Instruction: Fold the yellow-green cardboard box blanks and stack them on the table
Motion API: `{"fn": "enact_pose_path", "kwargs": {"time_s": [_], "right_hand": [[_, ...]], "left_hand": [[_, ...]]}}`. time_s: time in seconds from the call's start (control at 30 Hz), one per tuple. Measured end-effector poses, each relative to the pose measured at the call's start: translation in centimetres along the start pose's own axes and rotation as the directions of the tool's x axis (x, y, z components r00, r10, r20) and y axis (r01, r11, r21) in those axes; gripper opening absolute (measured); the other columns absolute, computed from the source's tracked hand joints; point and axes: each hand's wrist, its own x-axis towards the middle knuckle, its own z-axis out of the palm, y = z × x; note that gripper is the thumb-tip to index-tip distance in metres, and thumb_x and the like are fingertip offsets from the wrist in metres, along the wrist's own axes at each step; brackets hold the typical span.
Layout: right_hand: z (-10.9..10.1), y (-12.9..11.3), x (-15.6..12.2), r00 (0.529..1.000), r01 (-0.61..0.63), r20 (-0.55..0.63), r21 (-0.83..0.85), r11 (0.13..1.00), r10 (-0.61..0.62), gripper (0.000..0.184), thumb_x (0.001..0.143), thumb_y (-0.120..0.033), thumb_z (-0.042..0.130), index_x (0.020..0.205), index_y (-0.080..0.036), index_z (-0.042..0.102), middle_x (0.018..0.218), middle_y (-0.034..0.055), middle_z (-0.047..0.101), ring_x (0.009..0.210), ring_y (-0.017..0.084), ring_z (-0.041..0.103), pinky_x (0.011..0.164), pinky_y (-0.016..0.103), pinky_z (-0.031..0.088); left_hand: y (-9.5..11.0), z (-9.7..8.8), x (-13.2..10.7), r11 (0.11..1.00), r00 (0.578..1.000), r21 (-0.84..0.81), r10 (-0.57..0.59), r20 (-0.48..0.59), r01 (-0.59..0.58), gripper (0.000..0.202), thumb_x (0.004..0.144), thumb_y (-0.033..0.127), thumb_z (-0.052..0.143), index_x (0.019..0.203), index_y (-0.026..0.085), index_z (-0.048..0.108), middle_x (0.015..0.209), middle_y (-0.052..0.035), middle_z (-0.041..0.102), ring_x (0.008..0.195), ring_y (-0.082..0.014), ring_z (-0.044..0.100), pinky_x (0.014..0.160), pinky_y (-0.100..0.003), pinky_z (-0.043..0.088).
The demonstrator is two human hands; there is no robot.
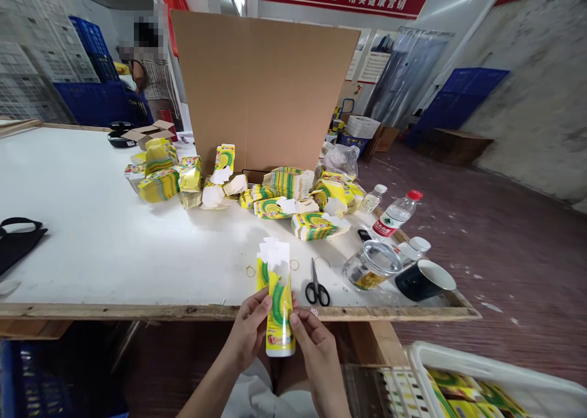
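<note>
Carton [277, 296]: yellow-green, pinched upright between left hand [250, 332] and right hand [316, 351] fingers
Table [101, 247]: white, wood-edged, cartons heaped rearward
Near edge: scissors [317, 286] just beside carton

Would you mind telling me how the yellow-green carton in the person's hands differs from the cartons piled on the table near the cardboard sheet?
The held carton is pinched between the left hand and right hand, off the table edge; the piled cartons lie loose on the white table, untouched. The held carton stands upright, white flaps up; the piled cartons lie flat or tilted in stacks. Both share the yellow and green swirl print.
</note>
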Motion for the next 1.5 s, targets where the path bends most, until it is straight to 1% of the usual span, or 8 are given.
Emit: {"fn": "enact_pose_path", "kwargs": {"time_s": [0.4,0.67,0.9,1.0,1.1,1.17,1.27,1.5], "right_hand": [[-0.6,0.3,-0.6,0.976,0.207,0.029,-0.41,0.889,-0.214,0.045,0.086,-0.058,0.062,0.082,-0.016,0.076,0.079,0.0098,0.075,0.072,0.024,0.068,0.065,0.029,0.057],[-2.0,-1.2,0.1,0.966,0.258,0.065,-0.31,0.915,-0.25,0.053,0.09,-0.045,0.063,0.136,-0.02,0.053,0.106,0.0121,0.072,0.079,0.02,0.069,0.074,0.03,0.058],[-3.4,-3.2,0.8,0.952,0.293,0.186,-0.321,0.901,-0.244,0.024,0.092,-0.044,0.06,0.09,-0.021,0.068,0.08,0.0036,0.069,0.072,0.018,0.064,0.064,0.023,0.052],[-3.4,-3.0,0.9,0.945,0.326,0.162,-0.359,0.875,-0.285,0.03,0.092,-0.045,0.059,0.076,-0.02,0.065,0.07,0.0013,0.063,0.065,0.016,0.06,0.06,0.022,0.049],[-3.3,-2.6,1.0,0.949,0.313,0.08,-0.319,0.894,-0.304,0.024,0.09,-0.044,0.063,0.098,-0.022,0.065,0.083,0.0045,0.069,0.079,0.02,0.066,0.069,0.026,0.054],[-3.4,-2.5,1.1,0.954,0.294,0.025,-0.295,0.909,-0.3,0.033,0.09,-0.044,0.064,0.116,-0.024,0.061,0.096,0.0076,0.072,0.089,0.023,0.069,0.076,0.031,0.055],[-3.7,-3.0,1.2,0.937,0.336,0.036,-0.354,0.873,-0.347,0.031,0.093,-0.048,0.057,0.103,-0.023,0.071,0.101,0.0101,0.073,0.097,0.025,0.068,0.085,0.035,0.053],[-3.1,-3.2,1.2,0.985,0.146,0.148,-0.448,0.882,-0.088,0.044,0.082,-0.044,0.067,0.117,-0.018,0.064,0.06,-0.005,0.053,0.054,0.015,0.048,0.052,0.024,0.04]], "left_hand": [[-0.9,-0.8,0.8,0.95,0.985,0.282,0.158,-0.071,-0.132,0.046,0.073,0.04,0.081,0.11,0.016,0.065,0.092,-0.0081,0.078,0.089,-0.0248,0.072,0.082,-0.033,0.054],[0.5,-0.9,-0.3,0.887,0.974,0.429,0.087,0.209,-0.171,0.059,0.089,0.036,0.067,0.138,0.023,0.038,0.105,-0.0087,0.074,0.094,-0.0206,0.07,0.083,-0.029,0.05],[1.2,-0.7,-1.1,0.933,0.942,0.359,-0.119,0.315,-0.003,0.04,0.08,0.031,0.078,0.111,0.022,0.056,0.091,-0.0023,0.073,0.077,-0.0133,0.066,0.068,-0.021,0.046],[1.1,-0.6,-1.3,0.939,0.941,0.344,-0.13,0.314,0.015,0.054,0.078,0.033,0.08,0.123,0.024,0.05,0.094,-0.0029,0.073,0.08,-0.0151,0.067,0.071,-0.023,0.047],[0.9,-0.7,-1.2,0.928,0.944,0.371,-0.156,0.291,0.039,0.081,0.077,0.037,0.08,0.142,0.026,0.034,0.1,-0.0064,0.073,0.087,-0.02,0.069,0.076,-0.029,0.05],[0.9,-0.9,-1.0,0.913,0.947,0.406,-0.164,0.275,0.041,0.075,0.076,0.039,0.08,0.139,0.023,0.042,0.102,-0.0084,0.074,0.087,-0.022,0.07,0.076,-0.03,0.05],[0.8,-1.0,-0.7,0.887,0.965,0.462,-0.1,0.241,-0.023,0.057,0.081,0.039,0.075,0.13,0.02,0.054,0.103,-0.01,0.075,0.087,-0.0224,0.07,0.076,-0.03,0.05],[0.6,-1.0,-0.6,0.83,0.964,0.544,-0.034,0.264,-0.12,0.05,0.09,0.031,0.065,0.137,0.021,0.053,0.119,-0.0128,0.072,0.101,-0.0242,0.069,0.086,-0.031,0.052]]}}
